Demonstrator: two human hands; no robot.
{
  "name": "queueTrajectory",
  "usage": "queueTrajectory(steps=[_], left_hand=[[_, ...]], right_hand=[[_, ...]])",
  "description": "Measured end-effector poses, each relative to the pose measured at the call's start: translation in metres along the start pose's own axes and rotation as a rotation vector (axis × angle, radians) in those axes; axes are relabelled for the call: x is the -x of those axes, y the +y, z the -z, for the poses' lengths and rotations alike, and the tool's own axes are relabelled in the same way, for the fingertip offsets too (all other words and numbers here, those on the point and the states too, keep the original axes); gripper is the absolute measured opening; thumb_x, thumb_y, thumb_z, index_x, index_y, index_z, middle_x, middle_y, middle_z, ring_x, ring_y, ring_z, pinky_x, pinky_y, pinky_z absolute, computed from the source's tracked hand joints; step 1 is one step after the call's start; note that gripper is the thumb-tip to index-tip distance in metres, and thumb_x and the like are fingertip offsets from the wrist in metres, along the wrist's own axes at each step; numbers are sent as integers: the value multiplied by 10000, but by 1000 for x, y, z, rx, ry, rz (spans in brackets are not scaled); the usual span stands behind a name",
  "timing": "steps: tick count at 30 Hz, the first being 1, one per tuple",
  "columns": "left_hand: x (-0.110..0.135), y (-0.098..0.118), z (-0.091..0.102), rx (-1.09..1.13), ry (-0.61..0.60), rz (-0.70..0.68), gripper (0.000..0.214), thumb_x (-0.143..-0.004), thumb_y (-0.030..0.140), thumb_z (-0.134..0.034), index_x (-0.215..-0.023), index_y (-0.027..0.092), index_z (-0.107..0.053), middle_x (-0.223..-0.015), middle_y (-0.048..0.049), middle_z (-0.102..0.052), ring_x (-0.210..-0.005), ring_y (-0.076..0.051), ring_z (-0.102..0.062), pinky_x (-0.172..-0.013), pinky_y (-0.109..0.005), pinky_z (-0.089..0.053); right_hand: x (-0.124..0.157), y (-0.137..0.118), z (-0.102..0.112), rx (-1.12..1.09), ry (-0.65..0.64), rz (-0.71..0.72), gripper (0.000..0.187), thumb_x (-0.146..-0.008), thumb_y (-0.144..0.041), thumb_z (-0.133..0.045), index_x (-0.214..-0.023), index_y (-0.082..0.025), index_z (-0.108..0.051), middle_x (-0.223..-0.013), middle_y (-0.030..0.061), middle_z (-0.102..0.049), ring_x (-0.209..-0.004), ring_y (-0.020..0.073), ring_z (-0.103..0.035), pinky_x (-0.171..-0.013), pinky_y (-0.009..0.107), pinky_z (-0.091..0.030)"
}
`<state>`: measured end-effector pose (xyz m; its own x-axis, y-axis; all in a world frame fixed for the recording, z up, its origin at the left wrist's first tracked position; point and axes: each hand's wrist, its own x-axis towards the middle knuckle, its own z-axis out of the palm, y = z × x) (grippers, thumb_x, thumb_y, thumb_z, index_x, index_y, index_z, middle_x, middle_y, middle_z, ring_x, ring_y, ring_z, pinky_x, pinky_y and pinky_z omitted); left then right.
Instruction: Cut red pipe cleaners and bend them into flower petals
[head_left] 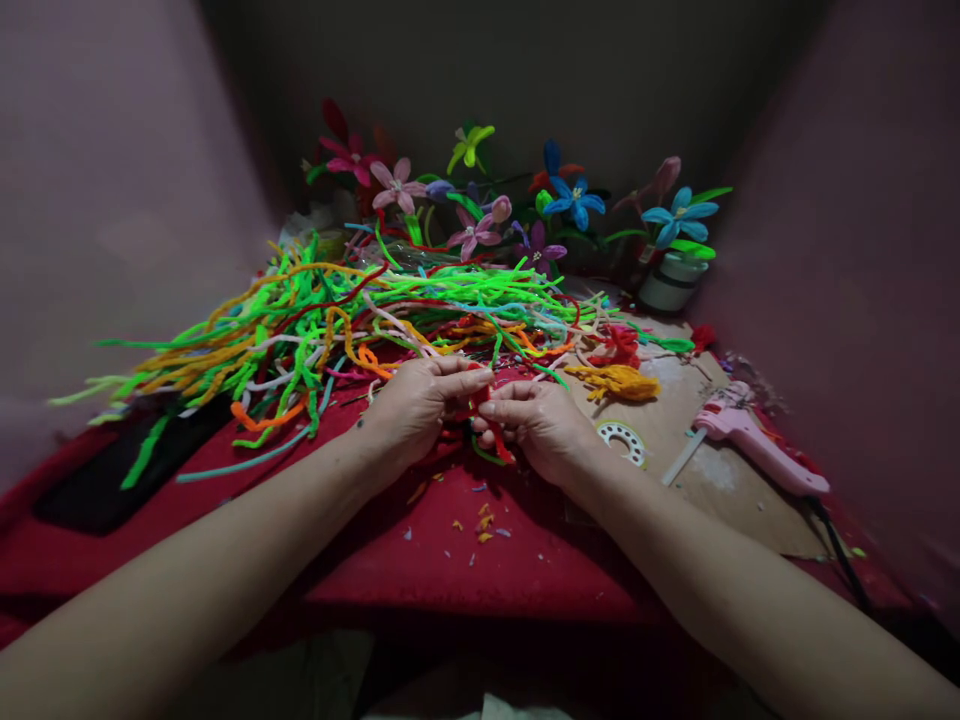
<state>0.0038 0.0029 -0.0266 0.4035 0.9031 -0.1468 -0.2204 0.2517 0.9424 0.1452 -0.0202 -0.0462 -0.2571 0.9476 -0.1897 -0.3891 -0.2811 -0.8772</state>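
Observation:
Both hands meet over the front middle of the red-covered table. My left hand [414, 402] is closed, its thumb and index finger pinching the upper end of a red pipe cleaner piece [504, 442]. My right hand [546, 428] pinches the same piece just to the right, fingers curled under it. The red fuzzy piece hangs down between them; its exact shape is partly hidden by the fingers. A thin green stem [489, 456] shows just below the fingers. Right behind the hands lies a big loose heap of pipe cleaners [465, 290], mostly bright green, with orange, red, white and blue ones.
Pipe cleaner flowers [577, 203] stand along the back, near a jar [673, 282]. To the right, a cardboard sheet [724, 515] bears a pink glue gun [765, 445], an orange bundle [616, 381] and a white holed disc [624, 443]. A black flat object [97, 495] lies left. Fuzz scraps [485, 522] litter the cloth.

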Motion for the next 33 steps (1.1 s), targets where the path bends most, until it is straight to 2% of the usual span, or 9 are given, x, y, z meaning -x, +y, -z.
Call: queueTrajectory(steps=[7, 11, 15, 18, 21, 26, 28, 31, 33], left_hand=[[-3, 10, -2, -157, 57, -12, 235, -645, 285, -728, -623, 146, -540, -535, 32, -538, -447, -83, -519, -439, -199, -425], [-3, 18, -5, -179, 22, 60, 202, -637, 267, -734, -687, 145, -582, -570, 15, -577, -464, -87, -533, -455, -203, -438], [-9, 23, -4, -189, -27, 37, 177, -627, 243, -735, -711, 149, -610, -600, 13, -592, -515, -87, -555, -500, -194, -453], [-13, 25, -2, -302, -53, 24, 149, -641, 257, -704, -658, 146, -606, -557, 10, -576, -476, -84, -525, -462, -185, -405], [-15, 27, -2, -477, -57, -13, 164, -653, 293, -680, -628, 149, -607, -527, 9, -557, -446, -86, -480, -428, -193, -351], [-13, 28, -6, -688, -33, -148, 210, -657, 319, -660, -555, 149, -593, -494, 15, -531, -463, -87, -438, -435, -200, -304], [-11, 24, -9, -801, 30, -267, 198, -677, 307, -640, -559, 152, -604, -503, 13, -543, -486, -93, -450, -465, -207, -316], [-8, 17, -11, -1034, 192, -509, 177, -713, 286, -611, -589, 162, -632, -524, 8, -564, -518, -101, -471, -511, -222, -320], [-7, 15, -10, -1078, 224, -579, 175, -722, 293, -608, -612, 162, -646, -556, 2, -585, -541, -104, -488, -533, -228, -328]], right_hand=[[1, -3, -2, -45, -88, -5, 226, -601, -263, -769, -722, -113, -653, -599, 28, -663, -459, 95, -567, -451, 215, -430], [-1, -5, -1, -80, -111, -71, 237, -589, -248, -778, -734, -111, -650, -584, 29, -657, -474, 101, -577, -474, 218, -463], [-1, -6, 1, -116, -135, -77, 229, -589, -229, -774, -713, -122, -614, -560, 16, -645, -456, 103, -578, -476, 222, -474], [-1, -7, 2, -69, -138, -80, 194, -613, -225, -750, -671, -125, -594, -561, 13, -642, -438, 98, -568, -441, 212, -448], [1, -7, 0, 25, -123, -61, 177, -624, -243, -725, -646, -132, -590, -562, 10, -640, -392, 97, -536, -355, 199, -368], [3, -9, -4, 155, -44, -40, 180, -626, -266, -684, -560, -134, -582, -457, -2, -585, -318, 83, -461, -307, 197, -287], [3, -8, -4, 168, -25, -31, 184, -619, -276, -680, -547, -144, -574, -418, -15, -559, -303, 82, -445, -302, 196, -285], [2, -7, -3, 159, 4, -25, 136, -590, -250, -662, -560, -156, -569, -416, -21, -561, -305, 90, -457, -302, 196, -297], [2, -7, -3, 153, 20, -26, 120, -582, -235, -647, -555, -158, -559, -426, -15, -573, -309, 94, -464, -305, 198, -303]])
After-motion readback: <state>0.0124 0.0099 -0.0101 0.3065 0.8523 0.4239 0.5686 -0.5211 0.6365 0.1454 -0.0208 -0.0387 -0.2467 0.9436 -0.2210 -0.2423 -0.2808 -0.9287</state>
